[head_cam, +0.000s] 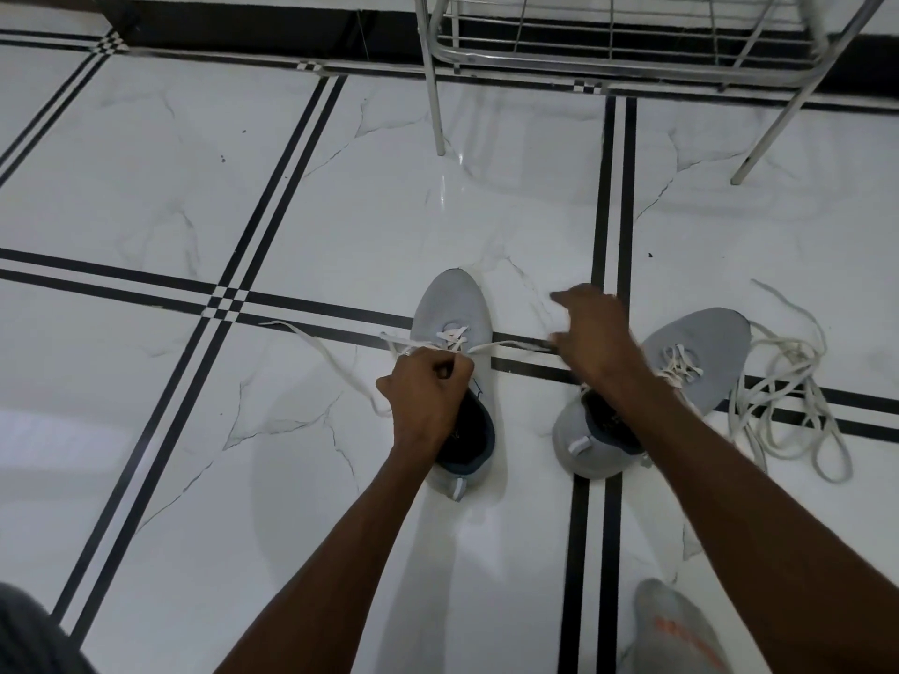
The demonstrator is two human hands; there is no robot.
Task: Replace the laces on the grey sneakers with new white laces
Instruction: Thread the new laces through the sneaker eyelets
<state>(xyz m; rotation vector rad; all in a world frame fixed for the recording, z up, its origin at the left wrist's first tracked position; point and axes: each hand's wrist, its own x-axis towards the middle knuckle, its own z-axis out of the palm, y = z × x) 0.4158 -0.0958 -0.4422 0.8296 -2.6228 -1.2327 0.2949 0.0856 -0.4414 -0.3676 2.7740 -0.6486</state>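
Two hands lacing a grey sneaker on the tiled floor

The left hand [428, 386] is curled, pinching the white lace [311, 343] over the left sneaker [450, 304]; the right hand [591, 328], blurred, grips the lace's other end. The right sneaker [700, 338] lies beside it, loose laces [788, 381] heaped just right. Beyond, a metal rack [608, 60] stands on the floor [194, 187].

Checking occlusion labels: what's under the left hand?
The left hand covers the left sneaker's tongue and upper eyelets. Its fingers pinch the white lace. Dark lining shows below the wrist. Lacing beneath the hand is hidden.
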